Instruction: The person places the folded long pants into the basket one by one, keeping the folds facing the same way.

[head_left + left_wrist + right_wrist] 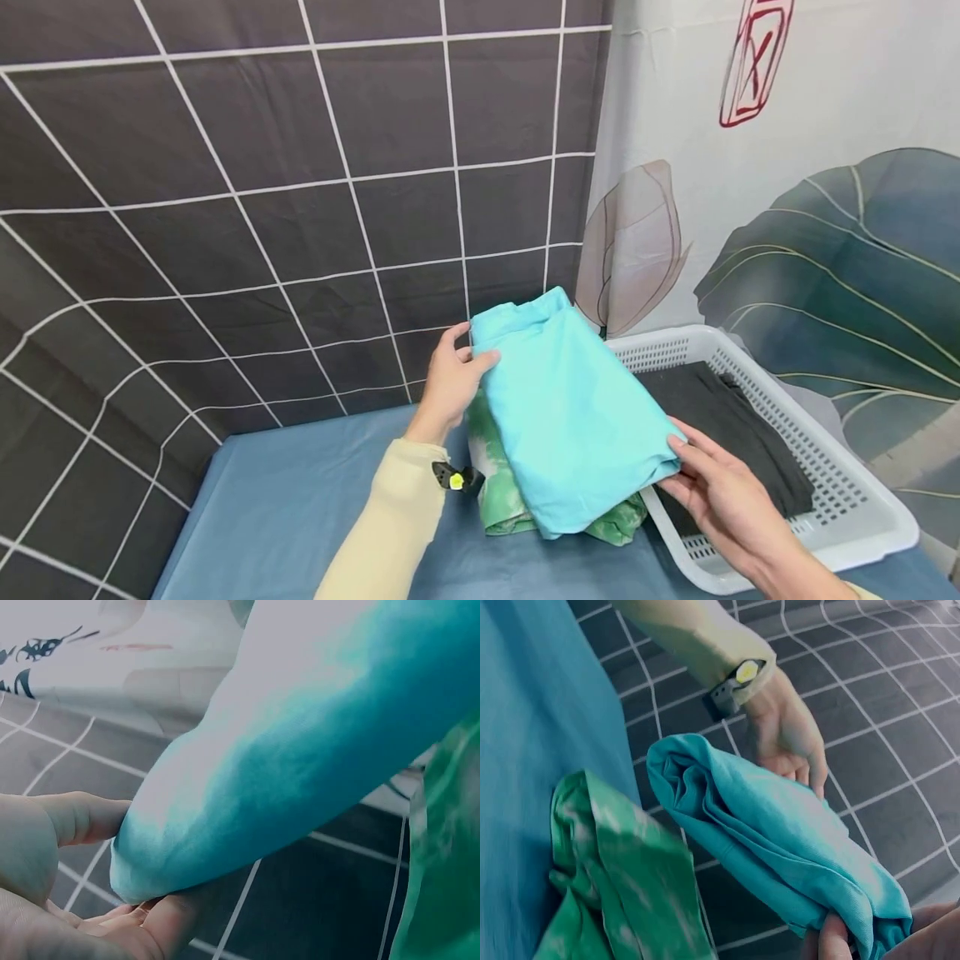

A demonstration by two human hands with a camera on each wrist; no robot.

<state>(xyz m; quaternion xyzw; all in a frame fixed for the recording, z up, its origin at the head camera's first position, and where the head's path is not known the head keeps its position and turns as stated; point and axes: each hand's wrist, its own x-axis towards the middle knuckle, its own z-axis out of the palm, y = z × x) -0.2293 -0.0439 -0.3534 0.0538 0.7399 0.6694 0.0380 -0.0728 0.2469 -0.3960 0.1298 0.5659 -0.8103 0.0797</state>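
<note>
A folded turquoise cloth (pixel 573 408) is held between both hands, above a green-and-white patterned folded cloth (pixel 502 492). My left hand (pixel 452 375) pinches its far left edge, thumb on top and fingers beneath, as the left wrist view also shows. At the near right corner my right hand (pixel 716 483) grips the cloth, thumb above and fingers under it. The layered folds of the turquoise cloth (pixel 772 840) face the camera in the right wrist view, with the green cloth (pixel 622 870) lower down beside it.
A white plastic basket (pixel 847 492) stands at the right with a dark folded cloth (pixel 738 433) in it. Blue fabric (pixel 300 492) covers the table. Behind it hang a dark grid-patterned sheet (pixel 285 233) and a white sheet with a leaf print (pixel 832 275).
</note>
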